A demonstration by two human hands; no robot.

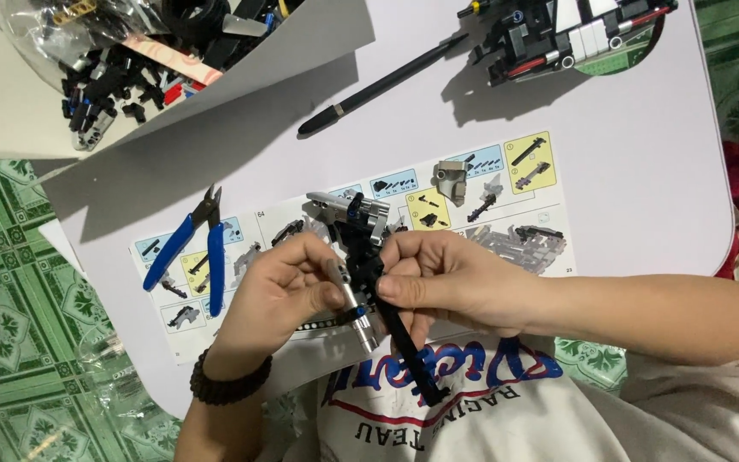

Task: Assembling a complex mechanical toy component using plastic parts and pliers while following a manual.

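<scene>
We observe a small building-brick assembly of black and grey parts, held above the white table. A grey piece tops it; a long black beam extends downward toward the shirt.

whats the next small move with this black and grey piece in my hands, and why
Probably press the parts together with the right hand while the left hand steadies the black and grey assembly. Both hands already pinch it above the instruction sheet, fingertips meeting at its middle joint.
</scene>
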